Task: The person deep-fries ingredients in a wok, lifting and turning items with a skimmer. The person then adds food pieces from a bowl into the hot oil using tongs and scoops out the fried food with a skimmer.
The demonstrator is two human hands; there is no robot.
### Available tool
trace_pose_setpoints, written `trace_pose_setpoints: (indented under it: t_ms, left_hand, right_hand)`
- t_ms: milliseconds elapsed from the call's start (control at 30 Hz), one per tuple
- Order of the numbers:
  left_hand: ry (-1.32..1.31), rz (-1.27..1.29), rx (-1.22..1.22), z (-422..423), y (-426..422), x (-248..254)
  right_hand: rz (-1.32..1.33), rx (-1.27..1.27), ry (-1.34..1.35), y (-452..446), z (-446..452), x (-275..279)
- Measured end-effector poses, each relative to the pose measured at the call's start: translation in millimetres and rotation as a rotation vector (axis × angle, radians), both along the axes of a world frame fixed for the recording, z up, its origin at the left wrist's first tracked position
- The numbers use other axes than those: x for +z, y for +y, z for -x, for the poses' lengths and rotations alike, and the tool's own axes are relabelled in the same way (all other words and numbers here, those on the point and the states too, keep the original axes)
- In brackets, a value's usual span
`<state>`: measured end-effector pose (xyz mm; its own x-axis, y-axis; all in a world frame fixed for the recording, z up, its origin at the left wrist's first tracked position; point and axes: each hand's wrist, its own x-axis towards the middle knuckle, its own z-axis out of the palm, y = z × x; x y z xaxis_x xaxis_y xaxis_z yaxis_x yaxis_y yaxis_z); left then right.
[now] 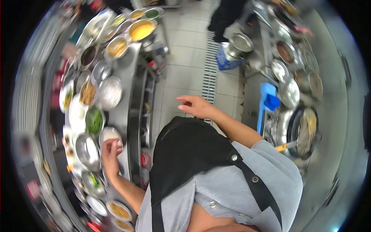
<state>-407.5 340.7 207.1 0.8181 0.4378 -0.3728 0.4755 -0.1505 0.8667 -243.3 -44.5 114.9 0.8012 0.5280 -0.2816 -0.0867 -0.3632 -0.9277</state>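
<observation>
My left hand (111, 150) is at the rim of a bowl of white powder (109, 134) on the left counter. Its fingers are bent and bunched over the powder; whatever is between the fingertips is hidden. My right hand (196, 106) hangs above the aisle floor in front of my black apron (185, 147). Nothing is in it, and its fingers are loosely curled with the thumb apart. Beside my left hand stand an empty-looking steel bowl (87, 149) and a bowl of chopped greens (94, 123).
On the left counter (127, 81) are several more bowls, including a yellow liquid one (141, 31). To the right, a wok (303, 133) and steel bowls line the other counter. A metal pot (240, 44) rests on a blue container (228, 60). Another person (228, 17) stands at the aisle's far end.
</observation>
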Motion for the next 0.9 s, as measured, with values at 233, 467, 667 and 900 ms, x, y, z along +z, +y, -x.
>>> trace_pose_setpoints:
  t_ms: [233, 467, 667, 900]
  left_hand:
    - [-0.065, 0.316, -1.109, -209.7, -291.3, -13.2]
    - [-0.035, 0.395, -1.649, -248.9, -493.3, -34.1]
    - [-0.009, 0.527, -1.85, -247.6, -583.4, -34.5]
    - [-0.106, 0.463, -1.954, -256.1, -661.4, -55.0]
  right_hand:
    - [-0.767, -0.547, -0.143, -116.2, -19.5, 60.5]
    - [-0.732, -0.665, -0.454, -227.1, 9.1, 95.1]
    - [-0.476, -0.951, -0.626, -289.0, 33.1, 101.0]
    - [-0.226, -1.469, -0.618, -342.7, 38.3, 76.0]
